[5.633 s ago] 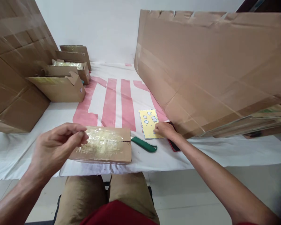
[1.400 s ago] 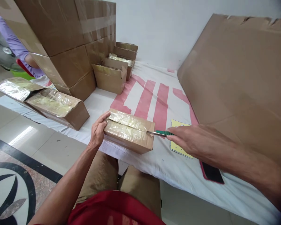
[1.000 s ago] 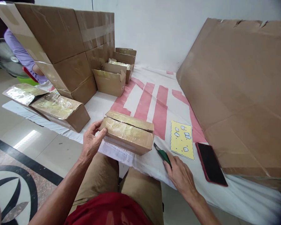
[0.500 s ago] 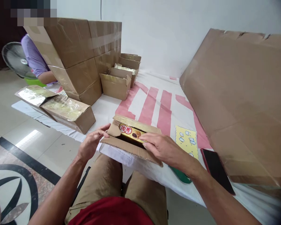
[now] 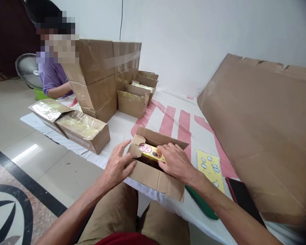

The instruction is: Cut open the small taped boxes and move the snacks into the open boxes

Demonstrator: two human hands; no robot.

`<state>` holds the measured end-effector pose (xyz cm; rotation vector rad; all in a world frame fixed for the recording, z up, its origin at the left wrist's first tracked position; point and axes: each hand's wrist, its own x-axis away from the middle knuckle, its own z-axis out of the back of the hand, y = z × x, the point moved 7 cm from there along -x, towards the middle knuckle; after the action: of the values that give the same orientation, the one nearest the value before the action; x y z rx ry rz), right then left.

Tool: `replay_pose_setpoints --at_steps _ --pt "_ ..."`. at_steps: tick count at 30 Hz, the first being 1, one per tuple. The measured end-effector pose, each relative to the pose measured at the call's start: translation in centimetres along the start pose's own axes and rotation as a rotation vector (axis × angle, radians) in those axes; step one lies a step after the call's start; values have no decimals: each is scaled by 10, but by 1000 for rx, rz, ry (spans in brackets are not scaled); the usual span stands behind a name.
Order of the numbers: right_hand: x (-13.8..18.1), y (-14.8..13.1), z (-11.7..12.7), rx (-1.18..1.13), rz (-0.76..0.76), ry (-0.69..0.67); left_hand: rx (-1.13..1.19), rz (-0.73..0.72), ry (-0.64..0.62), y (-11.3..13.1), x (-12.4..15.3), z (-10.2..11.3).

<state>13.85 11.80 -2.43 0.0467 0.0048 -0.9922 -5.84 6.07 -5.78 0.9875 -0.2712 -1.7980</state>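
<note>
An open cardboard carton (image 5: 156, 178) sits at the table's near edge with its long flaps folded outward. Inside it lies a yellow snack box (image 5: 151, 151) printed with red characters and a picture of a round filled pastry. My right hand (image 5: 175, 161) reaches over the carton, thumb and fingers closed across the right part of the snack box. At the carton's left end is my left hand (image 5: 120, 164), its fingers spread and resting against the corner and end flap. The rest of the carton's inside is hidden by my right hand and the flaps.
Stacked taped cartons (image 5: 99, 61) stand at the back left, with open cartons (image 5: 132, 102) beside them and two flap-topped cartons (image 5: 83, 127) nearer. A person in a purple sleeve (image 5: 51, 76) sits behind. Right are a yellow card (image 5: 209, 166), phone (image 5: 244, 197) and big cardboard sheet (image 5: 260, 129).
The carton's long flaps have spread wider. My left hand has come closer against its left end, and my right hand covers more of the snack box. The view has shifted.
</note>
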Motion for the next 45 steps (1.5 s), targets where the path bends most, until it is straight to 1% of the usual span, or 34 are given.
replay_pose_setpoints --at_steps 3,6,7,9,11,12,13,15,17,19,22,25,28,31,34,37,40,42,44,45 --pt "12 15 24 -297 -49 271 63 137 40 -12 4 -5" --pt "34 39 52 -574 -164 493 144 213 91 -14 4 -6" --pt "41 47 62 -666 -209 549 173 220 133 -12 2 -1" --pt "55 59 80 -843 -269 657 239 206 249 -1 -5 15" --pt "62 64 99 -981 -257 736 329 182 319 14 -20 35" --pt "64 64 108 -1027 -231 760 397 177 316 22 -30 43" --pt "65 64 116 -1063 -202 774 488 177 286 30 -41 49" --pt "63 61 130 -1104 -155 776 706 189 163 47 -63 53" --pt "63 61 140 -1115 -137 766 892 202 46 62 -82 51" --pt "65 66 148 -1132 -125 770 993 226 -3 69 -93 47" --pt "74 76 151 -1206 -97 791 1089 282 60 70 -100 40" --pt "79 80 141 -1243 -109 769 1151 323 116 70 -105 32" --pt "74 83 136 -1252 -126 778 1159 303 79 80 -120 32" --pt "60 96 148 -1264 -143 837 1139 219 30 98 -146 46" --pt "48 112 172 -1263 -125 893 1106 124 41 119 -169 70" --pt "46 118 190 -1229 -88 942 1082 105 58 133 -181 86" --pt "47 115 191 -1201 -88 939 1086 117 70 130 -181 90" --pt "42 112 186 -1228 -82 897 1094 120 86 118 -177 87" --pt "26 109 178 -1264 -65 780 1098 133 113 97 -170 79" --pt "13 107 172 -1267 -63 682 1101 151 136 83 -167 74"
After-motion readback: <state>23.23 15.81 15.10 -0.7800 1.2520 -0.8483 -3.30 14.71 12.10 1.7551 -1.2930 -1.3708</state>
